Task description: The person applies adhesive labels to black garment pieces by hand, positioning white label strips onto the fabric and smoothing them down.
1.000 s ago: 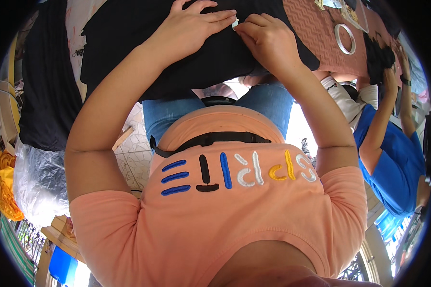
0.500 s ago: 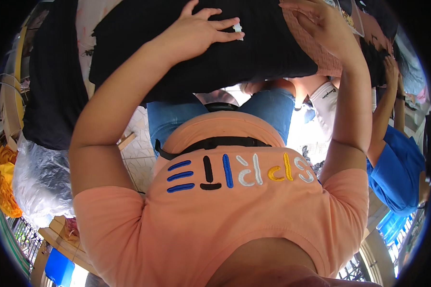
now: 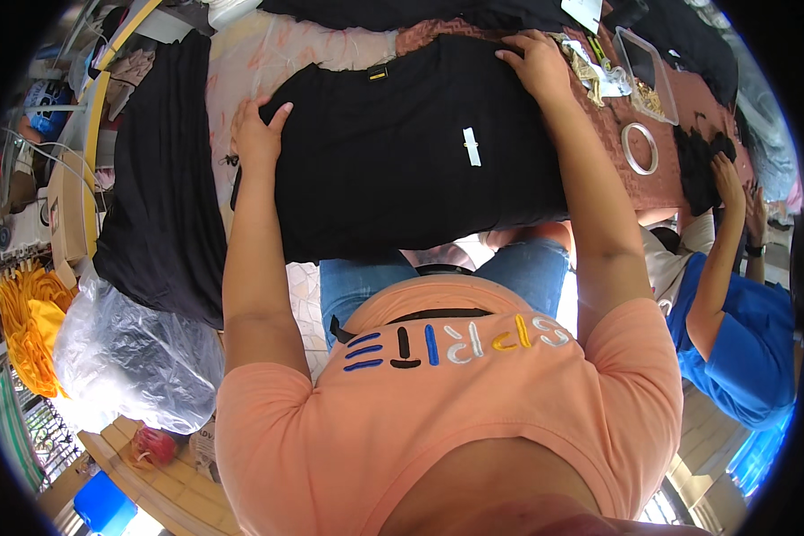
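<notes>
A black shirt [image 3: 402, 152] lies spread on the table in front of me. Its neckline faces the far side, with a small neck label [image 3: 378, 71] in it. A narrow white strip [image 3: 472, 147] lies on the right part of the cloth. My left hand [image 3: 259, 138] rests at the shirt's far left corner, thumb and fingers apart at the edge. At the far right corner, my right hand [image 3: 540, 67] touches the cloth with its fingers stretched out and apart. No object shows in either hand.
Right of the shirt are a tape roll [image 3: 640, 148], a clear plastic box [image 3: 645, 80] and a yellow cutter [image 3: 598, 52]. More black fabric [image 3: 165, 179] hangs at left, above a clear plastic bag [image 3: 134, 348]. A co-worker in blue [image 3: 741, 330] handles dark cloth at right.
My left hand has moved left, off the white strip, to the shirt's left edge. My right hand has come to its far right corner. The view has shifted, showing more of the table.
</notes>
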The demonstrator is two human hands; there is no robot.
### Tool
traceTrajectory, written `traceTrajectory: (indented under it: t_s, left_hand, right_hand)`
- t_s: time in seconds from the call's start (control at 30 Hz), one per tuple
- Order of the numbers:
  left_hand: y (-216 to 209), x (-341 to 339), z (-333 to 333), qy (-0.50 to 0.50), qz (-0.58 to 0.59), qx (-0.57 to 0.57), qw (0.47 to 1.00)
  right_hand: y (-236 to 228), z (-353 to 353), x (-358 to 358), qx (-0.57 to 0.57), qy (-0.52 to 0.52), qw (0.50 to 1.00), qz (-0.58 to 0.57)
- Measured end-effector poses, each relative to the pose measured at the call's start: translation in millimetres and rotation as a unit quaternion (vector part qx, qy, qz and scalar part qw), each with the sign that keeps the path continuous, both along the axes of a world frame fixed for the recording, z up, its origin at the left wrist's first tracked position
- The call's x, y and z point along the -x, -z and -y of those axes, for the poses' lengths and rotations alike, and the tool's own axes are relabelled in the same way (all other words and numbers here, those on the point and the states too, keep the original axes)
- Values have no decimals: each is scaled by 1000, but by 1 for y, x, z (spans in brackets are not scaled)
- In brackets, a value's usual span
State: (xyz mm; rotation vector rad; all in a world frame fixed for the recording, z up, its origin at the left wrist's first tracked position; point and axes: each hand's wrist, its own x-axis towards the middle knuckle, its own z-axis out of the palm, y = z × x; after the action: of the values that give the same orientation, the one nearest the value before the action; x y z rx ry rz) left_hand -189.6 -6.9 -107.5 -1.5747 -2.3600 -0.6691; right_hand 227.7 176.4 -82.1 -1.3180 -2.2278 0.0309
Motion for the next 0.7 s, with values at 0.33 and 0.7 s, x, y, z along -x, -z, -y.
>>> traceTrajectory:
  t_s: [0.33, 0.7]
  left_hand:
    - [-57, -4, -83, 80, 34, -258, 962]
    - [-9, 1, -42, 64, -26, -58, 996]
  right_hand:
    - [-25, -9, -4, -59, 86, 989, -103]
    - [-4, -9, 7, -44, 53, 997, -35]
